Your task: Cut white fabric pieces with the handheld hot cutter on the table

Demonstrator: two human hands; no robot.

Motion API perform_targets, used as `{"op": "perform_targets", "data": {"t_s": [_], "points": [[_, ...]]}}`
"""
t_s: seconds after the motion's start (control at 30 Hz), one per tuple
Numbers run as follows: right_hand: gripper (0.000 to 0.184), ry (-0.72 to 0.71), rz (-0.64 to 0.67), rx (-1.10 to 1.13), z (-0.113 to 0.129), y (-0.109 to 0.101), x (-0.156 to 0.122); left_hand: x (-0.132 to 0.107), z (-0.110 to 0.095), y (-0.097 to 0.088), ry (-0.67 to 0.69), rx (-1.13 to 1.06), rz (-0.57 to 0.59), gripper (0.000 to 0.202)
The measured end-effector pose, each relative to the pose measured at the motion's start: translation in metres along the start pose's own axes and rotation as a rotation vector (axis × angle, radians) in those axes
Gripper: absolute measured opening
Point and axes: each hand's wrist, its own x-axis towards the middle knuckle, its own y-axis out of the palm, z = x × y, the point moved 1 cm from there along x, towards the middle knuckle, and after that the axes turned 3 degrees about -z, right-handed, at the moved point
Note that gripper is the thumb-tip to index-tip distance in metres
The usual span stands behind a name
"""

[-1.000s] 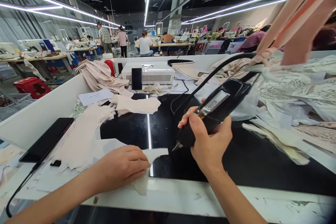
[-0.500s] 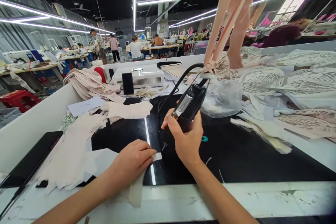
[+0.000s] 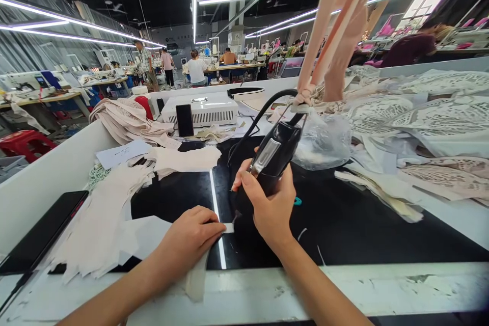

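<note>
My right hand (image 3: 269, 204) is wrapped around a black corded power tool (image 3: 275, 152), which tilts with its lower end toward the black mat. The tool's working tip is hidden by my hand and dark against the mat. Knotted pink fabric strips (image 3: 324, 35) hang from above and tie to the tool's top. My left hand (image 3: 196, 234) rests on the mat with fingers pressed together on a pale fabric strip (image 3: 228, 227). One short end of the strip sticks out past my fingertips, and a longer part (image 3: 196, 280) hangs toward me over the table's front edge.
Pale fabric pieces (image 3: 95, 219) lie left on the black mat (image 3: 344, 229), near a black flat device (image 3: 42, 229). Behind stand a phone (image 3: 185, 120) and a white vented box (image 3: 210, 111). A clear plastic bag (image 3: 324, 145) and lace pieces (image 3: 431, 117) lie right.
The view has shifted very slightly. Both hands, the tool and the strip stay in nearly the same places, with both grips kept.
</note>
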Motion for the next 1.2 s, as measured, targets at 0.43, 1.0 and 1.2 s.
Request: {"op": "perform_targets", "data": {"t_s": [0.43,1.0,1.2], "points": [[0.024,0.0,-0.018,0.002,-0.0002,-0.0035,-0.0013,-0.0028,0.0016,0.0047,0.075,0.054,-0.064,0.023],[0.024,-0.004,-0.031,0.015,0.003,-0.002,-0.0049,-0.0009,-0.003,0.0,0.083,0.093,-0.047,0.027],[0.025,0.011,-0.024,-0.011,0.0031,-0.001,-0.0069,-0.0015,-0.0024,-0.0003,0.085,0.098,-0.043,0.026]]}}
